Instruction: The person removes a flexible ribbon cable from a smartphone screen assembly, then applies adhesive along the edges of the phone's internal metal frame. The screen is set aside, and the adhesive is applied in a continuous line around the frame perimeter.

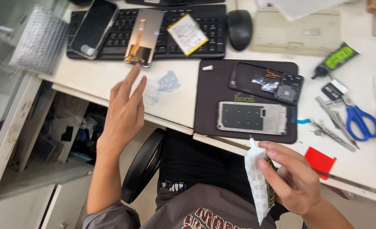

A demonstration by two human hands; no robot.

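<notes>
Here, a crumpled white glue tube (259, 182) with a thin nozzle is gripped in the right hand (290, 178), the fingers closed around its upper part, just in front of the desk edge (111, 95); the left hand (124, 111) is held open and empty, fingers stretched toward a phone screen panel (143, 37) that is laid across a black keyboard (209, 25); beside that panel a dark phone (92, 27) and a flat battery (187, 34) are also rested on the keys; a dark mat (209, 97) is spread on the desk, and a silver phone frame (251, 117) and a black phone back (264, 80) are placed on it; a small white cap (207, 67) is seen at the mat's corner; blue scissors (360, 121), tweezers (334, 133) and a red card (319, 162) are set to the right.
</notes>
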